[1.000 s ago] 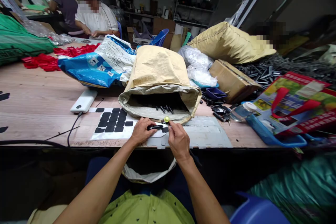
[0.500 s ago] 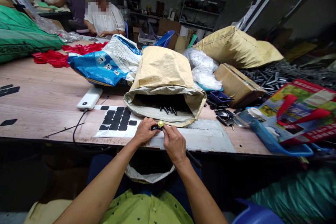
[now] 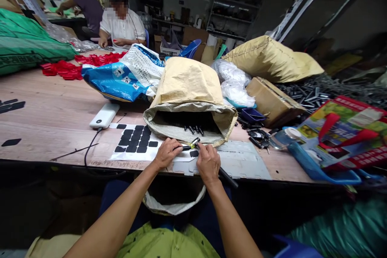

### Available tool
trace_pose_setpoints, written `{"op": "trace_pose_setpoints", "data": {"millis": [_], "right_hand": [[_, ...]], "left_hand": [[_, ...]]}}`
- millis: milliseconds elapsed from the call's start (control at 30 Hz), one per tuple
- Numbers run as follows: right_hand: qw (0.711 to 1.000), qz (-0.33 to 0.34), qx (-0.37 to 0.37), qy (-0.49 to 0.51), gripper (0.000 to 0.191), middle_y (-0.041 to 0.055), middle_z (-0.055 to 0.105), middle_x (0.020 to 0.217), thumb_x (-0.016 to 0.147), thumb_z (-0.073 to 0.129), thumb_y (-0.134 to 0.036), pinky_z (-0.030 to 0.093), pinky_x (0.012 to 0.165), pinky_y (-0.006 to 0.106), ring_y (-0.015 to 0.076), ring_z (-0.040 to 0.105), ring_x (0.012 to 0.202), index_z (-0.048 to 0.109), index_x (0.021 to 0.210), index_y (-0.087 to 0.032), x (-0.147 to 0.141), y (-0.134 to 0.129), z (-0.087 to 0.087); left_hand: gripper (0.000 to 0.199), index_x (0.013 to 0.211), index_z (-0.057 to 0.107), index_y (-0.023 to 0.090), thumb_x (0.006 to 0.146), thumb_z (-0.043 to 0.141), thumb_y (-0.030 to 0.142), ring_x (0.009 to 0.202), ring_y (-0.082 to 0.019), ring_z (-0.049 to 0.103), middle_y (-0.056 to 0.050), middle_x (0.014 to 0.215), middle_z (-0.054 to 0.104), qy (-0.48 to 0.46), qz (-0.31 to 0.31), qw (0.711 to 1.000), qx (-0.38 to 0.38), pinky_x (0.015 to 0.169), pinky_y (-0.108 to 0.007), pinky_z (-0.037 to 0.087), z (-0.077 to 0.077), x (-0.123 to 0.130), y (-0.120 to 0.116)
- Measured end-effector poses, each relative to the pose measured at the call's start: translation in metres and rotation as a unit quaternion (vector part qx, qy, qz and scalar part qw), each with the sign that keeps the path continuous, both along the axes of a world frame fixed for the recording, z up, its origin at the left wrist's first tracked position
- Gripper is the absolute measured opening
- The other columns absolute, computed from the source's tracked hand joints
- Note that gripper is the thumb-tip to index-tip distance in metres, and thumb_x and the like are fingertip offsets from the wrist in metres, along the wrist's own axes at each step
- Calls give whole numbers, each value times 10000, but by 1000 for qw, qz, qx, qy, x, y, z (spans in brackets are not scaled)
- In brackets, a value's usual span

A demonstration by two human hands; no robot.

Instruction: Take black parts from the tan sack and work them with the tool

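Note:
My right hand is closed round a small hammer with a silver head and a yellow face. Its black handle comes out below the wrist, over the table edge. Fingers pinched, my left hand holds a slim black piece whose tip lies beside the yellow face; whether they touch I cannot tell. Just below lies a black square pad. Behind both hands a tan sack lies with its mouth towards me, several short black pieces inside.
Left of my hands is a white sheet of black pads, then a white power bank with a cable. To the right stand a clear bottle and a blue tray. An open sack hangs at my lap. Two people sit far left.
My right hand has moved right and slightly down, drawing the hammer from the left hand's fingers and turning its head sideways. The black piece and the pad below now show more.

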State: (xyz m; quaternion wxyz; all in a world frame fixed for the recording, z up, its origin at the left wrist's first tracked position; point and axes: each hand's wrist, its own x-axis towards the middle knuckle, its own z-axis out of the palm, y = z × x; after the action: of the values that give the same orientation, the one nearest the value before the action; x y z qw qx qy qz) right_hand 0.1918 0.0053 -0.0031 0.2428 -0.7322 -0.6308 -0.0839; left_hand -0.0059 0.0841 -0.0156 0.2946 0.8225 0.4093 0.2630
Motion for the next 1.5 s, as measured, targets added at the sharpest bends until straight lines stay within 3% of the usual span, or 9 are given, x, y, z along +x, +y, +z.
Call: {"op": "trace_pose_setpoints", "data": {"millis": [100, 200, 333, 733, 900, 1067, 1200, 1500], "right_hand": [[999, 34, 19, 4, 371, 88, 615, 1081, 888, 628, -226, 365, 845, 366, 263, 486, 1035, 666, 1257, -234, -5, -3, 5], [991, 129, 24, 17, 457, 87, 598, 1166, 882, 666, -329, 358, 919, 384, 265, 472, 1092, 609, 1325, -236, -10, -3, 14], [981, 193, -13, 10, 244, 65, 631, 1048, 961, 591, -366, 337, 863, 361, 245, 482, 1018, 660, 1159, -242, -16, 2, 15], [982, 191, 8, 10, 171, 63, 607, 920, 970, 556, -302, 304, 789, 349, 225, 456, 906, 602, 846, -194, -22, 10, -7], [978, 201, 14, 46, 141, 52, 622, 921, 956, 586, -319, 321, 810, 343, 220, 479, 927, 633, 904, -197, -21, 6, -5], [981, 184, 22, 54, 217, 64, 655, 972, 928, 625, -393, 342, 848, 343, 227, 500, 938, 669, 1020, -201, -21, 0, -3], [985, 168, 13, 38, 239, 67, 653, 940, 968, 569, -414, 341, 842, 339, 220, 505, 924, 673, 973, -198, -20, -2, -4], [986, 165, -6, 33, 171, 56, 617, 925, 959, 545, -287, 319, 808, 339, 219, 466, 911, 624, 839, -195, -21, 1, -8]], "left_hand": [[315, 965, 737, 224, 1004, 467, 380, 917, -204, 494, -29, 919, 655, 5, -5, 1000, 8, 847, -345, 380, 0, 0, -1], [323, 956, 729, 226, 1011, 457, 389, 917, -207, 486, -29, 904, 644, 18, -12, 1000, 21, 853, -353, 371, -1, 0, -1], [301, 947, 723, 231, 1006, 470, 382, 923, -207, 482, -25, 910, 643, 31, -28, 999, 35, 867, -364, 362, -6, -1, 1], [405, 782, 668, 216, 1034, 398, 383, 882, -202, 474, -24, 844, 616, 47, -50, 996, 48, 821, -363, 341, -8, -3, 3], [380, 796, 679, 215, 1024, 423, 380, 882, -201, 485, -19, 844, 628, 39, -48, 997, 38, 831, -367, 343, -7, -3, 3], [216, 913, 718, 232, 955, 544, 353, 939, -212, 511, -22, 911, 666, 4, -38, 999, 15, 860, -360, 375, -1, -4, 0], [167, 946, 722, 236, 913, 616, 362, 973, -223, 521, -29, 956, 673, -2, -37, 999, 12, 884, -368, 390, 1, -4, -2], [120, 944, 715, 242, 884, 678, 340, 979, -221, 522, -19, 954, 684, 23, -53, 998, 33, 893, -373, 379, -3, -1, -3]]}}
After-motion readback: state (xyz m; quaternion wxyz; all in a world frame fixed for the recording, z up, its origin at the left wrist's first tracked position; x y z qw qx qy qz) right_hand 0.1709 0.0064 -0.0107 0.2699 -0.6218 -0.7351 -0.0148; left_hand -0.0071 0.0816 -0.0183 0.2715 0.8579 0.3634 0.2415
